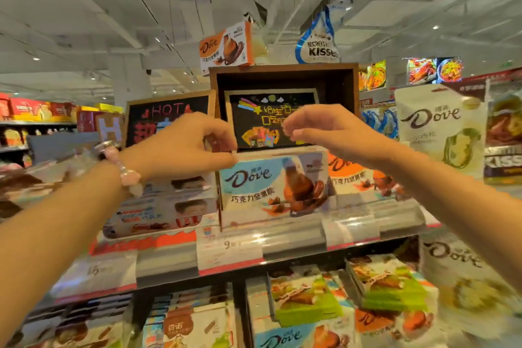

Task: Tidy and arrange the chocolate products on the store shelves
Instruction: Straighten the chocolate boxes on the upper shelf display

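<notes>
**A:** What sits nearest the camera?

**B:** Two bare forearms reach forward from the lower corners. Below them, a lower shelf holds flat chocolate packs: green-and-white cartons [306, 295], and a blue-and-white Dove pack [285, 337] at the bottom edge. A grey shelf rail [296, 237] runs across above these, carrying white price tags with red lower edges [228, 251].

**A:** And the hands?

**B:** The left hand [183, 147], with a pale pink beaded bracelet [128, 172] on the wrist, is curled. Its thumb and fingertips [230, 147] pinch narrowly at the top left corner of an upright light-blue Dove chocolate box [271, 186]. The right hand [324, 130] hovers above the same box's upper right, fingers bent loosely inward and close together, holding nothing that I can make out.

**A:** Where does that box stand?

**B:** On the upper shelf, front and centre. A stack of white Kinder boxes [172, 206] lies just to its left, and an orange Dove box [356, 175] stands just to its right, partly behind the right forearm.

**A:** What lies behind?

**B:** A black chalkboard sign with coloured Chinese writing [265, 118] stands inside a dark wooden crate [285, 70]. On top of the crate rest another orange-and-white Dove box [226, 48] and a blue-and-silver Hershey's Kisses bag [317, 42]. A white Dove pouch [440, 127] hangs at the right. White ceiling beams stretch beyond.
</notes>
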`<state>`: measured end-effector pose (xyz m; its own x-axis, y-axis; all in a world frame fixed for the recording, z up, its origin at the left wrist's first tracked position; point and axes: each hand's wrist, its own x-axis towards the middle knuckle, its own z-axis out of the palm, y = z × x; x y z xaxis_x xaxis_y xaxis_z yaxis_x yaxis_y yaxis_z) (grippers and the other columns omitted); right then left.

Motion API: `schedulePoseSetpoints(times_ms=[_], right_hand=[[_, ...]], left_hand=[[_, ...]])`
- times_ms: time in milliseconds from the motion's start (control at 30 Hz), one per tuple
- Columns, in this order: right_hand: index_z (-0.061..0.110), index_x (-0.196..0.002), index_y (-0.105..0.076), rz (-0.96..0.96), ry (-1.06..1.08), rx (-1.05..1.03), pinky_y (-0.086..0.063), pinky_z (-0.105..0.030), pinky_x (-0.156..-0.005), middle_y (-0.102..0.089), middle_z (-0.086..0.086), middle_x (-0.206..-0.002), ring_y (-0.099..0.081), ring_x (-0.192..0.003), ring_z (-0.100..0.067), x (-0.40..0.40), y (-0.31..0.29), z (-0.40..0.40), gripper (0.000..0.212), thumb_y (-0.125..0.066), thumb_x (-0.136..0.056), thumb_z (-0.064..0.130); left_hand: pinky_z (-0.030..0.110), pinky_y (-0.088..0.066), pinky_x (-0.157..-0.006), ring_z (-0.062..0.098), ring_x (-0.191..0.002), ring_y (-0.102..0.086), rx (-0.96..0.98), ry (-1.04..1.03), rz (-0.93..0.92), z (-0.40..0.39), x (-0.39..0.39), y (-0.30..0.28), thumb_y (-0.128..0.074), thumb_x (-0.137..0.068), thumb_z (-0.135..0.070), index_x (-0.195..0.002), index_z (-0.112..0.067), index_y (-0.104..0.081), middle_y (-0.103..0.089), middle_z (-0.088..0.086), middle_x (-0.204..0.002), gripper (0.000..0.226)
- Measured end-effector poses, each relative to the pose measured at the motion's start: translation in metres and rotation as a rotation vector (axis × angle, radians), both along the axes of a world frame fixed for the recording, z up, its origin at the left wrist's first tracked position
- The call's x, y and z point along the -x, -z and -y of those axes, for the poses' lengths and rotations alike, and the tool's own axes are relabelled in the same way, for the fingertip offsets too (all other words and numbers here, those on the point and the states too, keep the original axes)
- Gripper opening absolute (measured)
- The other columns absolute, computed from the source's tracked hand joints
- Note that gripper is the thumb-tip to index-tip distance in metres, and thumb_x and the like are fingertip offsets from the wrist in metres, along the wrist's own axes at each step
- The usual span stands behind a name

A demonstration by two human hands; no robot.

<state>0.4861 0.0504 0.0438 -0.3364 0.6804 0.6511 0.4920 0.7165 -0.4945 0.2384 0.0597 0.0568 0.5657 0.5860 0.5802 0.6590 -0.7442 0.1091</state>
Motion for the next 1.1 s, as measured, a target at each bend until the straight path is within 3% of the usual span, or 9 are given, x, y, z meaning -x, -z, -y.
schedulePoseSetpoints(times_ms=[100, 233, 333, 433, 667, 833, 1100], right_hand=[[0.012, -0.1, -0.067, 0.046, 0.075, 0.0, -0.049, -0.023, -0.088, -0.069, -0.008, -0.104, -0.063, -0.095, -0.01, -0.043, -0.002, -0.001, 0.017, -0.057, -0.09, 0.002], [0.018, -0.103, -0.067, 0.33, 0.274, -0.112, -0.051, -0.031, -0.088, -0.068, 0.0, -0.103, -0.064, -0.098, -0.015, -0.095, -0.001, -0.014, 0.021, -0.063, -0.086, 0.006], [0.02, -0.115, -0.064, 0.516, 0.398, -0.145, -0.046, -0.027, -0.087, -0.058, 0.006, -0.108, -0.058, -0.104, -0.014, -0.117, 0.001, -0.023, 0.033, -0.07, -0.082, 0.018], [0.024, -0.118, -0.062, 0.635, 0.387, -0.136, -0.043, -0.025, -0.089, -0.054, 0.006, -0.114, -0.052, -0.106, -0.011, -0.125, 0.006, -0.029, 0.041, -0.074, -0.078, 0.024], [0.026, -0.129, -0.054, 0.65, 0.365, -0.102, -0.048, -0.023, -0.087, -0.053, 0.006, -0.123, -0.051, -0.11, -0.011, -0.121, 0.011, -0.038, 0.054, -0.074, -0.079, 0.03], [0.026, -0.123, -0.059, 0.655, 0.389, -0.147, -0.049, -0.03, -0.091, -0.056, 0.006, -0.118, -0.053, -0.106, -0.012, -0.12, 0.011, -0.04, 0.048, -0.075, -0.078, 0.026], [0.024, -0.116, -0.055, 0.64, 0.396, -0.078, -0.047, -0.026, -0.086, -0.049, 0.008, -0.108, -0.051, -0.102, -0.012, -0.114, 0.006, -0.039, 0.042, -0.074, -0.079, 0.019]], left_hand=[[0.029, -0.05, -0.072, 0.006, -0.083, -0.06, -0.013, 0.003, -0.028, -0.006, -0.04, 0.004, -0.07, -0.077, -0.029, -0.087, -0.022, -0.068, -0.065, -0.008, -0.088, 0.012], [0.028, -0.049, -0.075, 0.009, -0.086, -0.057, -0.094, -0.066, -0.11, -0.013, -0.079, 0.006, -0.075, -0.073, -0.037, -0.091, -0.019, -0.067, -0.062, -0.009, -0.089, 0.026], [0.02, -0.04, -0.07, 0.005, -0.086, -0.051, -0.088, -0.228, -0.189, -0.017, -0.092, 0.004, -0.076, -0.066, -0.049, -0.095, -0.022, -0.062, -0.053, -0.014, -0.089, 0.042], [0.018, -0.043, -0.066, 0.006, -0.084, -0.054, -0.004, -0.315, -0.213, -0.019, -0.098, 0.005, -0.08, -0.058, -0.051, -0.093, -0.021, -0.062, -0.057, -0.011, -0.089, 0.049], [0.023, -0.05, -0.075, 0.009, -0.087, -0.056, 0.031, -0.401, -0.23, -0.02, -0.104, 0.007, -0.082, -0.06, -0.043, -0.1, -0.017, -0.066, -0.063, -0.007, -0.095, 0.05], [0.014, -0.041, -0.064, 0.003, -0.079, -0.052, 0.009, -0.372, -0.231, -0.025, -0.102, 0.007, -0.08, -0.065, -0.04, -0.095, -0.02, -0.068, -0.06, -0.009, -0.089, 0.038], [0.036, -0.053, -0.078, 0.012, -0.092, -0.059, 0.052, -0.254, -0.16, -0.022, -0.087, -0.008, -0.076, -0.073, -0.034, -0.092, -0.022, -0.055, -0.062, -0.006, -0.099, 0.03]])
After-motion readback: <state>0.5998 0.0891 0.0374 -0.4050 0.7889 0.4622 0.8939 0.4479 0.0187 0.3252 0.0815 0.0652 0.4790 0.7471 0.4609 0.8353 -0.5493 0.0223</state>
